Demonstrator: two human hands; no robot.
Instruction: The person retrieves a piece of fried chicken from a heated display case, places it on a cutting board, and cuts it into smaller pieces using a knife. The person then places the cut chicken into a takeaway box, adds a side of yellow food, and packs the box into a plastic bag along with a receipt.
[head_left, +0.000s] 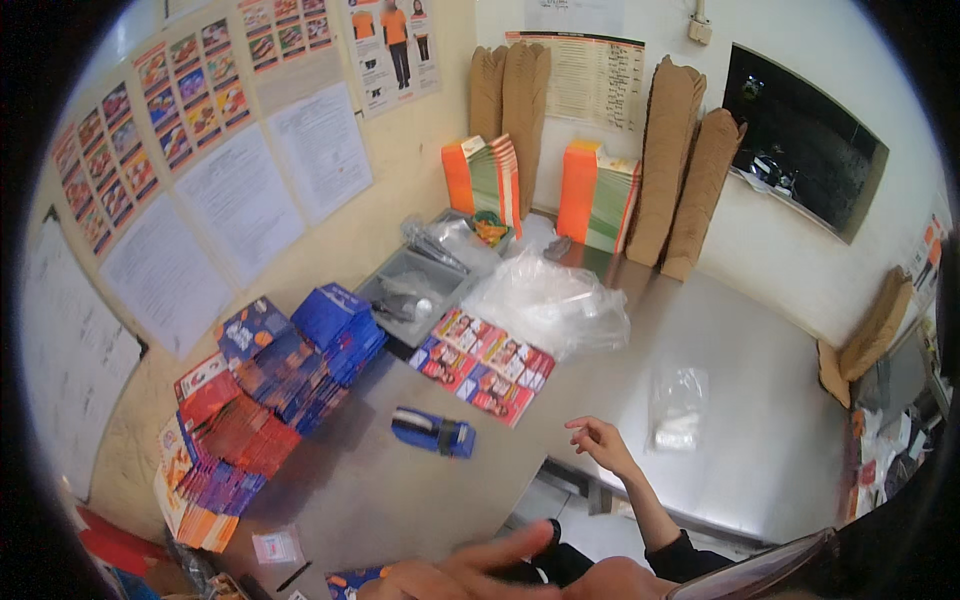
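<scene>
My right hand (600, 446) hangs over the front edge of the steel table, its fingers loosely bent and nothing in them. A clear plastic bag with a white bundle (676, 420) lies on the metal to its right. To its left sits a blue tape dispenser (433, 433). Behind that, a sheet of printed coupons (484, 367) lies flat. My left hand (469, 570), blurred and close to the camera, crosses the bottom edge with its visible fingers apart. Part of it is cut off. Beside it, a blue printed card (352, 581) shows partly.
Stacks of folded printed cartons (255, 412) lean along the left wall. Grey bins (412, 289) and a heap of clear plastic bags (547, 300) stand at the back. Orange-and-green carton stacks (596, 195) and brown cardboard stacks (664, 165) rest against the wall. A black pen (294, 576) lies lower left.
</scene>
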